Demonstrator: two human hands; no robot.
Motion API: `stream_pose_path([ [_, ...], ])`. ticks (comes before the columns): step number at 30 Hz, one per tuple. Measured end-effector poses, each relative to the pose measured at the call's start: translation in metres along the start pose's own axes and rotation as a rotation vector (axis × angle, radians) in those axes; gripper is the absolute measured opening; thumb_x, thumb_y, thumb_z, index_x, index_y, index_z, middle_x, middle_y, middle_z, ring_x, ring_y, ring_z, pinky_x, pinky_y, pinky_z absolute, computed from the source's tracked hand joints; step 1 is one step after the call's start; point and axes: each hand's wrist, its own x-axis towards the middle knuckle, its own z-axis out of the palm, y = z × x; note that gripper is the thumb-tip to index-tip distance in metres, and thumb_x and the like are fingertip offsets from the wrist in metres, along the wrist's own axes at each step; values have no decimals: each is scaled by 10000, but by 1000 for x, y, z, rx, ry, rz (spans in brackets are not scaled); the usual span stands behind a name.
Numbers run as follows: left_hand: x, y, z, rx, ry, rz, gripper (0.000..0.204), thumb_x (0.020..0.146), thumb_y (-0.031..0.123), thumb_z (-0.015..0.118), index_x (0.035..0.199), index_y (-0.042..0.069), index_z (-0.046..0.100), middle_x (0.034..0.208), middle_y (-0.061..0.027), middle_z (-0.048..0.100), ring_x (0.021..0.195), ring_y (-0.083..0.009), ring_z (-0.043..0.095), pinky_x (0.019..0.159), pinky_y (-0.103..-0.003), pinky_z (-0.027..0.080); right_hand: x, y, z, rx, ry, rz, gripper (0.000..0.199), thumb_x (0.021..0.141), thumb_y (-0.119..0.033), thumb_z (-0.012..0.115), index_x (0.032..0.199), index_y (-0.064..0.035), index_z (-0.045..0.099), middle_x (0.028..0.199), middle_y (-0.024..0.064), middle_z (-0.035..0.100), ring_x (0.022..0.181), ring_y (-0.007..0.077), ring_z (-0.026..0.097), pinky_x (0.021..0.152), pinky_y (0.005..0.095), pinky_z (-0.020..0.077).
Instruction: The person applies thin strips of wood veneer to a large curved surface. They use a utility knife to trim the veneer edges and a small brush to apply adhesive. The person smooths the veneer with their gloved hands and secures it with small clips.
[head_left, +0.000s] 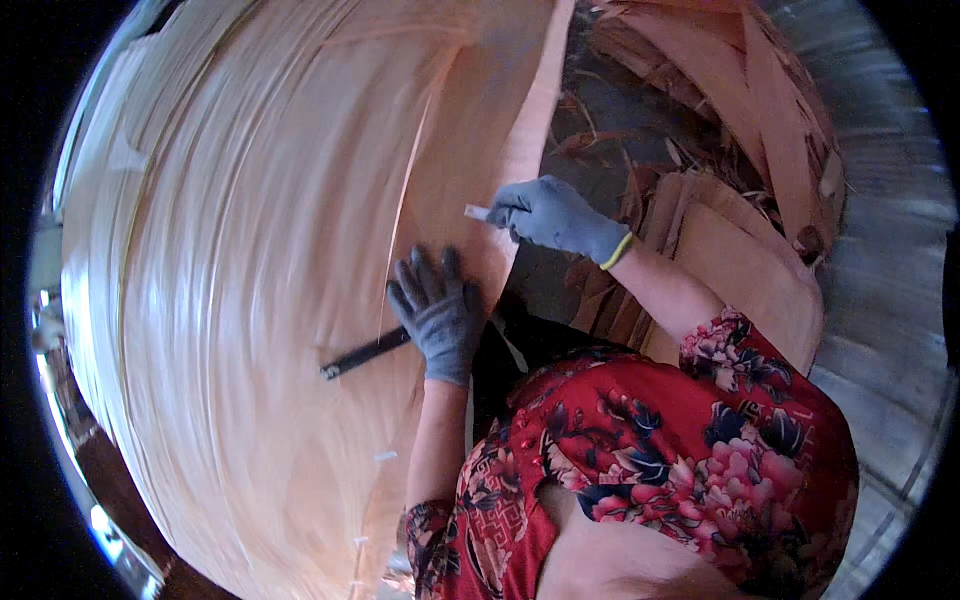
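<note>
My left hand, in a grey work glove, lies palm down with spread fingers on a large sheet of pale wood veneer. A narrow black bar-like tool sticks out from beside this hand, its other end hidden at the palm. My right hand, in a matching glove with a yellow cuff edge, is closed near the sheet's right edge. Between its fingertips is a small white strip, perhaps tape. A long edge or seam in the veneer runs up from my left fingertips.
Several small white strips stick to the veneer lower down. To the right stand stacked wood sheets, with curled veneer scraps beyond them. Splinters and shavings litter the dark floor. Grey concrete lies at far right.
</note>
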Motion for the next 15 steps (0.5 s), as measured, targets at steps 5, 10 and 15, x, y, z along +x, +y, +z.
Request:
stream_pose_path([
  [5, -6, 4, 13, 43, -13, 8, 592, 825, 400, 474, 1338, 133, 348, 1422, -189, 231, 1293, -433, 193, 1026, -589, 132, -35, 15, -14, -142, -46, -29, 203, 852, -236, 561, 802, -46, 614, 628, 88, 611, 532, 178, 589, 512, 303, 439],
  [10, -5, 7, 6, 44, -36, -6, 591, 830, 393, 456, 1347, 131, 338, 1426, -185, 224, 1298, -429, 186, 1031, -584, 124, -31, 23, -2, -6, -96, 141, 172, 858, -186, 534, 812, -38, 609, 634, 56, 611, 554, 138, 573, 531, 286, 436],
  [15, -5, 1, 10, 50, -13, -26, 562, 836, 383, 454, 1343, 163, 353, 1433, -162, 223, 1304, -427, 172, 1032, -583, 122, -14, 36, 14, 143, -113, 100, 165, 857, -176, 548, 809, -33, 618, 634, 31, 601, 564, 93, 546, 529, 274, 435],
])
